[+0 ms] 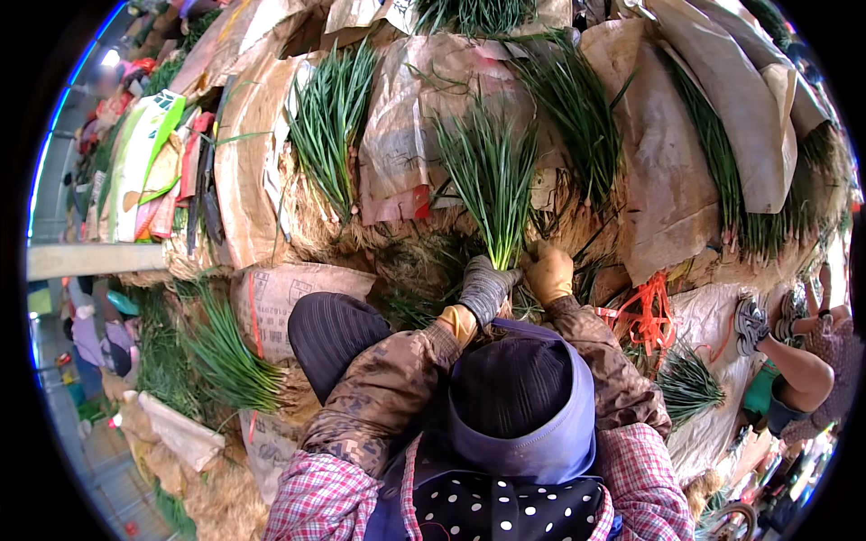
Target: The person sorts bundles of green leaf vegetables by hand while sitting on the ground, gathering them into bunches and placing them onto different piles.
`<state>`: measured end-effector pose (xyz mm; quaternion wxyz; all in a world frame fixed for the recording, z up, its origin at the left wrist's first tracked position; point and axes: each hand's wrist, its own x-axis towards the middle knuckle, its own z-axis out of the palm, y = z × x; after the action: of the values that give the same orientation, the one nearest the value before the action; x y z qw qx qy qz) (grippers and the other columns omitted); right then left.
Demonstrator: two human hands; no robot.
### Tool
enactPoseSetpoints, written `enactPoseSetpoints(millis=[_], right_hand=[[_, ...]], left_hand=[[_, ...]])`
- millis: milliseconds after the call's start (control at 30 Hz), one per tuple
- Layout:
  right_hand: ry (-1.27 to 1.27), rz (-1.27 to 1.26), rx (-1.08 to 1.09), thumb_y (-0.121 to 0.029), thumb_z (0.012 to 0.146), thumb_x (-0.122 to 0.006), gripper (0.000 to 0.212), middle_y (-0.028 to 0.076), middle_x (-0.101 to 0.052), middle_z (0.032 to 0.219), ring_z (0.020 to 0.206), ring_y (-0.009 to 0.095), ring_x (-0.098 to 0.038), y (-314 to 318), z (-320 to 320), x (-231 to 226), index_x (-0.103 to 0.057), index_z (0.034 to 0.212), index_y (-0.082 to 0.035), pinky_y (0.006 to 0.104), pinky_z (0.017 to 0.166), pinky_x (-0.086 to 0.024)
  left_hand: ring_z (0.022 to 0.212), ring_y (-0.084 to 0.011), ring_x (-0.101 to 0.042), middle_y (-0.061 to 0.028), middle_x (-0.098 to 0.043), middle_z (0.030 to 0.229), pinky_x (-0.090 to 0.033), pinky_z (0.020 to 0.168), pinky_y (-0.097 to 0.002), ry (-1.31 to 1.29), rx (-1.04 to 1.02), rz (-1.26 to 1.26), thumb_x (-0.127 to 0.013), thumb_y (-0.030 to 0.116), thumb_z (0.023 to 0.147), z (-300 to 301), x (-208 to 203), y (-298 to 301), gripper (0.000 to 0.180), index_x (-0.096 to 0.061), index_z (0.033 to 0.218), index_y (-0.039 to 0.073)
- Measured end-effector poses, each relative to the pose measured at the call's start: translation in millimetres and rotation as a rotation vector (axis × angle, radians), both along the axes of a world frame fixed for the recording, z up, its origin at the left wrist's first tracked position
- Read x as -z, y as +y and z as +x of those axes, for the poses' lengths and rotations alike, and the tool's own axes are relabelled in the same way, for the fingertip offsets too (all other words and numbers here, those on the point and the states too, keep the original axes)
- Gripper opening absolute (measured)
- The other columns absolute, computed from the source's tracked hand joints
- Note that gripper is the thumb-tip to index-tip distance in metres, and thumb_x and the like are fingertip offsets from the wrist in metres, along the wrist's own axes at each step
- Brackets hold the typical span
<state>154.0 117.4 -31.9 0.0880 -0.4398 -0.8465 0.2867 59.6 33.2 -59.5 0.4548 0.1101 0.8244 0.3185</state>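
A fanned bunch of scallions [492, 185] stands upright in front of me, its green leaves spreading away and its stalk ends toward me. My left hand [487, 287], in a grey glove with a yellow cuff, is closed around the lower stalks. Right beside it, my right hand [548, 272] in a yellow glove has its fingers curled in at the base of the bunch. What those fingers pinch, if anything, is hidden. Loose green leaves and straw-like roots lie under both hands.
More scallion bunches [334, 126] lie on brown sacking [433, 117] across the pile ahead. Another bunch [230, 356] rests at my left, and one [690, 388] at my right. Orange-red ties [651, 316] hang near my right forearm. Another person [812, 379] sits at the far right.
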Motion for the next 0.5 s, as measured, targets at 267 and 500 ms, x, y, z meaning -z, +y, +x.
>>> enactPoseSetpoints(millis=[267, 500], right_hand=[[0.229, 0.019, -0.103, -0.02, 0.076, -0.064, 0.062, 0.015, -0.053, 0.112, 0.094, 0.028, -0.056, 31.6, 14.5, -33.6, -0.031, 0.127, -0.006, 0.0344, 0.082, -0.046], [0.446, -0.338, 0.229, -0.014, 0.075, -0.062, 0.021, 0.011, -0.061, 0.076, 0.072, 0.017, -0.057, 70.6, -3.2, -4.0, -0.059, 0.09, 0.001, 0.0279, 0.066, -0.044]], left_hand=[[0.045, -0.0137, -0.05, -0.0045, -0.056, 0.059, -0.041, 0.04, -0.0287, -0.182, -0.022, 0.353, -0.068, 0.006, 0.067, 3.1, -42.2, -4.6, 0.015, -0.058, 0.078, 0.002], [0.057, -0.0147, -0.058, -0.0079, -0.06, 0.068, -0.048, 0.051, -0.0247, -0.523, 0.151, 0.396, -0.066, 0.01, 0.07, -11.8, -101.5, -10.6, 0.022, -0.058, 0.087, -0.001]])
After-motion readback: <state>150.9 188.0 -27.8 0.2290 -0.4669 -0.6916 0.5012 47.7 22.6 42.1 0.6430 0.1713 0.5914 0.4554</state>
